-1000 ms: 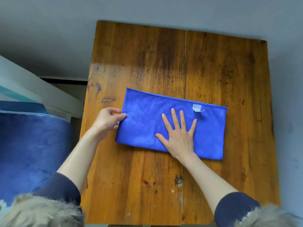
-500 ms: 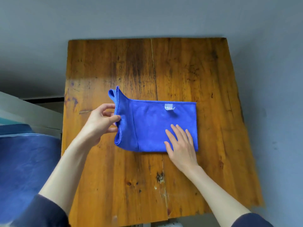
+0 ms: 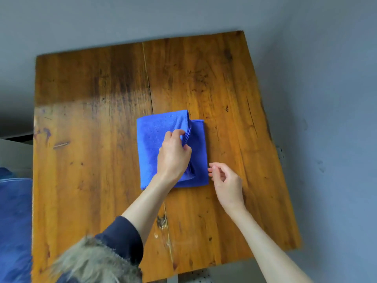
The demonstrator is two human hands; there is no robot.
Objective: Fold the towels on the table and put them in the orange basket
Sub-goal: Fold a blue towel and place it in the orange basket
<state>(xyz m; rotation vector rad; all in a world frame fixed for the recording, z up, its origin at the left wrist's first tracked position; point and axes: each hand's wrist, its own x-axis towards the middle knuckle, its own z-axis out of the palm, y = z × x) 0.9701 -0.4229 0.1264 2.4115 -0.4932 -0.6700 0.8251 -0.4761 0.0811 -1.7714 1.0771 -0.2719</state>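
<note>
One blue towel (image 3: pixel 151 139) is lying near the middle of the wooden table (image 3: pixel 85 160), and it is partway through a fold. The left hand (image 3: pixel 173 156) is pinching the towel's free edge between thumb and fingers and is carrying it across to the right, over the lower layer. That flap is standing slightly raised along its right side and is not lying flat; a strip of the lower layer is showing beyond it, so the edges are not lining up yet. The right hand (image 3: pixel 226 180) is hovering just beside the towel's right edge, fingers loosely curled and holding nothing, apparently touching nothing.

Judging by the shape, the towel is already doubled at least once and this fold is nearing its end. What is left for it seems to be laying the flap down, squaring the edges, and perhaps pressing it flat. The basket is not showing anywhere in view, so placing the towel there is still to come. No other towel is lying on the table.
</note>
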